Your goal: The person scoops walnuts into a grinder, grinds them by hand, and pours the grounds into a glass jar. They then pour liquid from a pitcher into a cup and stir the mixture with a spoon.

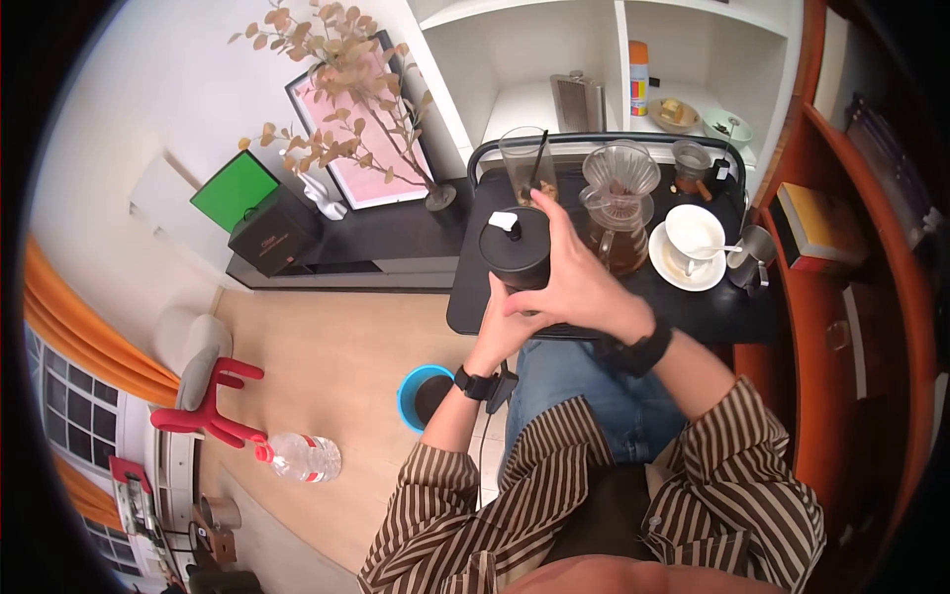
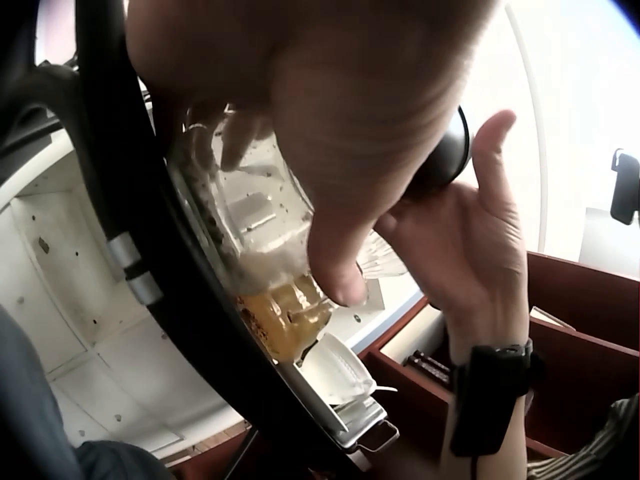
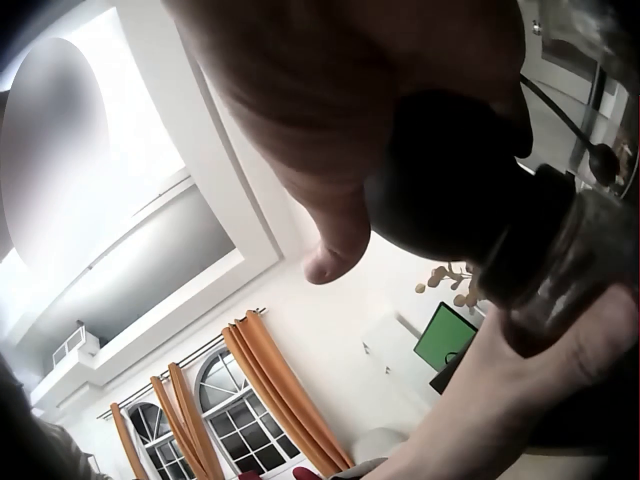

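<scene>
A round black-topped container [image 1: 515, 243] with a white-tipped knob is held over the black tray table. My right hand [image 1: 591, 285] curls round its black upper part, the index finger stretched along the far side. Lower down, my left hand [image 1: 503, 332] grips the container's body. From the right wrist, the black top [image 3: 450, 190] sits above a clear lower part [image 3: 575, 280], which my left hand [image 3: 515, 395] holds. Clear glass [image 2: 250, 195] shows behind my left hand [image 2: 350, 140] in the left wrist view. Much of the container is hidden by the hands.
Behind and right of the container stand a tall glass [image 1: 517, 163] with a dark spoon, a ribbed dripper [image 1: 621, 176] on a carafe of brown liquid, a white cup [image 1: 693, 230] on a saucer, and a metal pitcher [image 1: 752, 252]. A blue-rimmed bin [image 1: 406, 401] is on the floor.
</scene>
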`<state>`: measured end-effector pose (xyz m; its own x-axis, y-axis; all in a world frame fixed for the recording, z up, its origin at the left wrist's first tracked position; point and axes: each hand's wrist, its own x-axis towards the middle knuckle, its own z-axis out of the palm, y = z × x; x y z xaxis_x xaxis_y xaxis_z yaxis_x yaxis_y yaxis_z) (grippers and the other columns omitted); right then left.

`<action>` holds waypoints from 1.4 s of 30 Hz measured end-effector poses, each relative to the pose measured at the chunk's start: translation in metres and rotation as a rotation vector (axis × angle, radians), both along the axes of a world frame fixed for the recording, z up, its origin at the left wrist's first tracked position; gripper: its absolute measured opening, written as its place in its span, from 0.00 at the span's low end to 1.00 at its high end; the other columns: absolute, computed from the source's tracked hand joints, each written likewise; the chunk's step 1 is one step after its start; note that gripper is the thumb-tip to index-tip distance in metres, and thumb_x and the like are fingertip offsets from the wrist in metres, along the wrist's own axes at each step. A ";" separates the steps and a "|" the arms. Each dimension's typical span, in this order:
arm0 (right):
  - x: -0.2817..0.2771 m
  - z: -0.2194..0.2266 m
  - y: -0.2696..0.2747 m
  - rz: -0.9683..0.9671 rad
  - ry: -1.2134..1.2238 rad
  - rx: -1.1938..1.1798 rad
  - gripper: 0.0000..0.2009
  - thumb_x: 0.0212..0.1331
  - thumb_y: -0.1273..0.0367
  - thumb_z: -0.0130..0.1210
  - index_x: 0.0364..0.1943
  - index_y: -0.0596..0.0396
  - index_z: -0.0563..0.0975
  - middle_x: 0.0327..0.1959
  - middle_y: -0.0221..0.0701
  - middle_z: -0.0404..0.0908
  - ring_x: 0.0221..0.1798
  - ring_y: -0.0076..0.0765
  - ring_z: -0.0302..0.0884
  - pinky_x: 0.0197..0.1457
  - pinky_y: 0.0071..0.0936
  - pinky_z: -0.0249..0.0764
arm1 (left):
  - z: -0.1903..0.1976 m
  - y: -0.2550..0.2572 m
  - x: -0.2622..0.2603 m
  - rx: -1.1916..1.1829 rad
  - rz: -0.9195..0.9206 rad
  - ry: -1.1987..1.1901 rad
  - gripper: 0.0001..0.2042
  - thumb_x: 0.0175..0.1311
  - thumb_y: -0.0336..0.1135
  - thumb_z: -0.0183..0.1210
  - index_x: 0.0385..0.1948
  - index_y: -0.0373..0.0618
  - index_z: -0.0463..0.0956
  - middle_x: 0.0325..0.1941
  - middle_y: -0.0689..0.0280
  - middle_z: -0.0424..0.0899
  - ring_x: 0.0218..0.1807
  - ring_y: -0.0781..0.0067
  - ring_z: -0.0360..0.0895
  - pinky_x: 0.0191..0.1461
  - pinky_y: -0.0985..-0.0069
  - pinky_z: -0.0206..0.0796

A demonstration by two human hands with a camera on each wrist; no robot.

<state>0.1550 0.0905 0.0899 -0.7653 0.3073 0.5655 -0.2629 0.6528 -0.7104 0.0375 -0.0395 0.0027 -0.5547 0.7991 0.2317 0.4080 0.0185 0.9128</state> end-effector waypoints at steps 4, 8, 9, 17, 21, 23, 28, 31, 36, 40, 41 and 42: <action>-0.023 -0.039 -0.020 -0.035 0.153 -0.279 0.65 0.38 0.60 0.85 0.78 0.58 0.48 0.70 0.57 0.68 0.72 0.61 0.71 0.76 0.45 0.69 | -0.011 0.007 0.007 0.114 0.127 0.303 0.39 0.50 0.30 0.79 0.66 0.34 0.68 0.68 0.48 0.76 0.65 0.51 0.80 0.66 0.61 0.73; -0.025 -0.035 -0.019 0.014 0.178 -0.298 0.60 0.40 0.64 0.83 0.77 0.54 0.52 0.65 0.52 0.75 0.68 0.57 0.78 0.71 0.45 0.73 | 0.000 -0.004 0.022 0.175 0.117 0.222 0.35 0.48 0.31 0.78 0.60 0.33 0.74 0.64 0.50 0.78 0.61 0.53 0.82 0.64 0.61 0.74; -0.022 -0.031 -0.018 0.048 0.166 -0.311 0.59 0.40 0.65 0.83 0.77 0.53 0.52 0.66 0.52 0.75 0.68 0.57 0.77 0.71 0.45 0.74 | -0.001 -0.009 0.025 0.169 0.148 0.190 0.36 0.47 0.31 0.79 0.61 0.34 0.73 0.64 0.50 0.78 0.61 0.54 0.82 0.64 0.62 0.74; 0.012 -0.001 -0.002 0.534 0.087 -0.544 0.56 0.39 0.66 0.82 0.77 0.51 0.57 0.67 0.35 0.74 0.71 0.34 0.71 0.76 0.35 0.66 | 0.027 -0.047 0.035 0.045 -0.219 -0.193 0.46 0.42 0.35 0.81 0.69 0.36 0.67 0.67 0.56 0.77 0.67 0.65 0.75 0.71 0.64 0.68; 0.025 -0.008 0.006 0.825 0.006 -0.801 0.60 0.37 0.65 0.84 0.78 0.52 0.54 0.68 0.33 0.72 0.72 0.33 0.69 0.77 0.36 0.64 | 0.045 -0.059 0.035 0.014 -0.576 -0.415 0.49 0.43 0.38 0.82 0.71 0.36 0.65 0.66 0.58 0.78 0.68 0.64 0.75 0.73 0.64 0.66; 0.027 -0.014 0.004 0.929 0.008 -0.902 0.62 0.37 0.64 0.85 0.78 0.52 0.54 0.69 0.33 0.72 0.72 0.33 0.68 0.78 0.37 0.64 | 0.044 -0.061 0.036 0.031 -0.709 -0.554 0.48 0.42 0.38 0.81 0.70 0.36 0.66 0.65 0.58 0.78 0.67 0.63 0.75 0.73 0.64 0.66; 0.036 -0.003 0.005 0.924 0.067 -0.832 0.59 0.45 0.59 0.84 0.79 0.54 0.53 0.76 0.43 0.67 0.79 0.42 0.64 0.81 0.43 0.61 | 0.055 -0.063 0.044 0.096 -0.679 -0.475 0.46 0.44 0.36 0.81 0.69 0.37 0.67 0.63 0.58 0.80 0.65 0.64 0.78 0.70 0.64 0.69; 0.039 0.009 0.002 0.749 0.138 -0.752 0.57 0.52 0.63 0.81 0.80 0.54 0.48 0.77 0.46 0.62 0.81 0.42 0.58 0.82 0.42 0.58 | 0.061 -0.067 0.056 0.133 -0.350 -0.323 0.44 0.46 0.33 0.80 0.69 0.37 0.67 0.63 0.59 0.80 0.65 0.65 0.78 0.69 0.65 0.70; 0.048 0.009 -0.036 0.282 0.239 -0.444 0.59 0.53 0.64 0.80 0.79 0.56 0.42 0.74 0.52 0.61 0.77 0.50 0.64 0.80 0.43 0.62 | 0.053 -0.043 0.068 0.216 0.152 0.112 0.39 0.48 0.31 0.80 0.63 0.33 0.69 0.61 0.54 0.79 0.62 0.61 0.80 0.65 0.64 0.73; 0.045 0.011 -0.050 0.141 0.296 -0.394 0.59 0.47 0.60 0.84 0.77 0.57 0.49 0.69 0.52 0.66 0.71 0.53 0.71 0.76 0.44 0.66 | 0.057 -0.036 0.071 0.071 0.118 0.353 0.36 0.48 0.33 0.81 0.59 0.33 0.73 0.63 0.54 0.79 0.62 0.60 0.80 0.64 0.64 0.75; 0.045 0.013 -0.048 0.135 0.281 -0.390 0.59 0.47 0.60 0.84 0.76 0.57 0.50 0.69 0.52 0.68 0.71 0.53 0.72 0.76 0.44 0.67 | 0.054 -0.043 0.069 0.036 0.057 0.336 0.37 0.47 0.34 0.81 0.61 0.33 0.73 0.64 0.54 0.78 0.63 0.61 0.80 0.64 0.64 0.74; 0.045 0.014 -0.040 0.195 0.294 -0.394 0.57 0.45 0.61 0.84 0.76 0.56 0.52 0.67 0.46 0.71 0.70 0.45 0.73 0.75 0.42 0.68 | 0.055 -0.051 0.068 -0.003 -0.002 0.316 0.38 0.47 0.34 0.82 0.62 0.34 0.72 0.65 0.54 0.78 0.64 0.61 0.79 0.65 0.64 0.74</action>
